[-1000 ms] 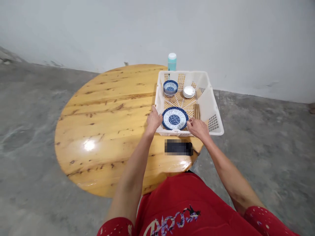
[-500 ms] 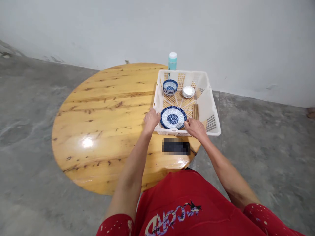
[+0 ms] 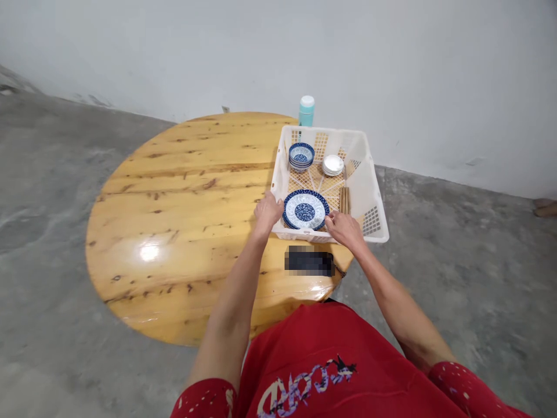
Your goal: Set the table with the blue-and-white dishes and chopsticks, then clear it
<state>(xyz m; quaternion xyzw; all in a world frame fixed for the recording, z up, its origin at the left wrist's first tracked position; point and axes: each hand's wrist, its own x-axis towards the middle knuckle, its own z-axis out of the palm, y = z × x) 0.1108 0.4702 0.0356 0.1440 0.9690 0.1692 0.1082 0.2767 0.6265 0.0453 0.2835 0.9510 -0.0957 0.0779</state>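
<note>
A white plastic basket (image 3: 373, 188) stands on the right part of a round wooden table (image 3: 183, 203). At its near end lies a stack of blue-and-white plates (image 3: 304, 210). My left hand (image 3: 267, 211) grips the stack's left edge and my right hand (image 3: 345, 227) grips its right edge, both reaching over the basket's near wall. Further back in the basket are a stack of blue-patterned bowls (image 3: 301, 155), a stack of small white dishes (image 3: 333, 165) and a bundle of wooden chopsticks (image 3: 344, 199).
A teal bottle with a white cap (image 3: 306, 110) stands on the table behind the basket. A dark blurred object (image 3: 308, 260) lies on the table's near edge. Grey concrete floor surrounds the table, and a white wall runs behind it.
The view has shifted slightly. Both hands stay at the sides of the plate stack and have closed in a little on its edges.
</note>
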